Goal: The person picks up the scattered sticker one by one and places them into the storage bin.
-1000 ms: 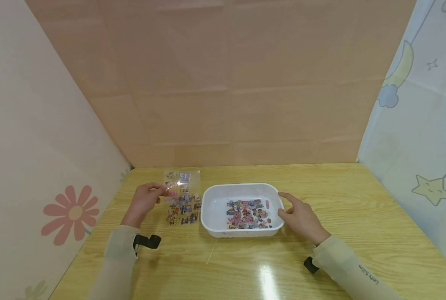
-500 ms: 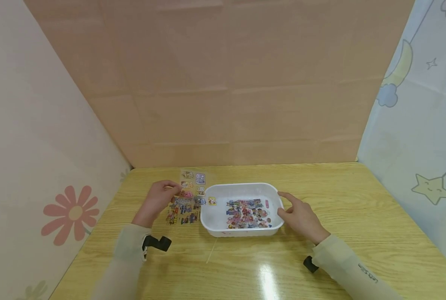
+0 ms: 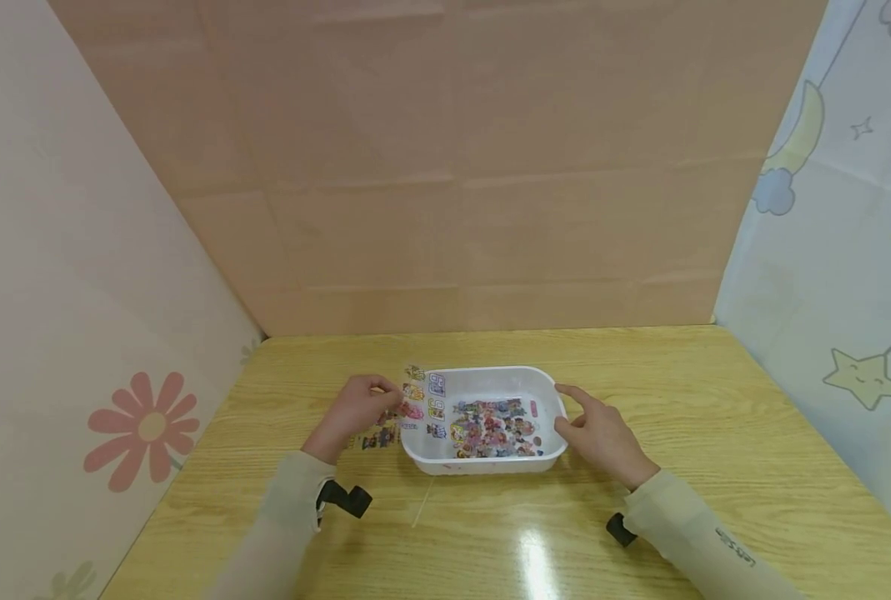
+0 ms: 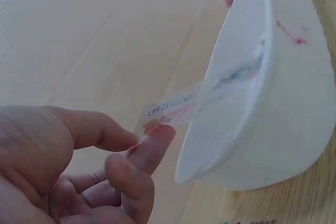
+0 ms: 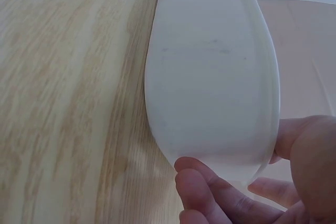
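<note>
My left hand (image 3: 357, 412) pinches the edge of a clear sticker sheet (image 3: 436, 408) printed with small colourful cartoon figures and numbers. The sheet hangs over the left part of a white plastic tray (image 3: 483, 468). In the left wrist view, thumb and finger grip the sticker sheet (image 4: 181, 109) at its corner, and its far end reaches past the tray's rim. My right hand (image 3: 604, 433) holds the right end of the tray; in the right wrist view its fingers (image 5: 197, 182) lie along the outer wall. More printed stickers (image 3: 493, 429) lie in the tray.
Another clear sticker sheet (image 3: 379, 437) lies on the wooden table (image 3: 445, 558), left of the tray and partly hidden by my left hand. A thin pale strip (image 3: 422, 502) lies in front of the tray. Covered walls (image 3: 460, 208) stand behind and at both sides.
My left hand has moved right with the sticker sheet, from above the other sheet on the table to over the tray's left part. The right hand and tray have stayed in place.
</note>
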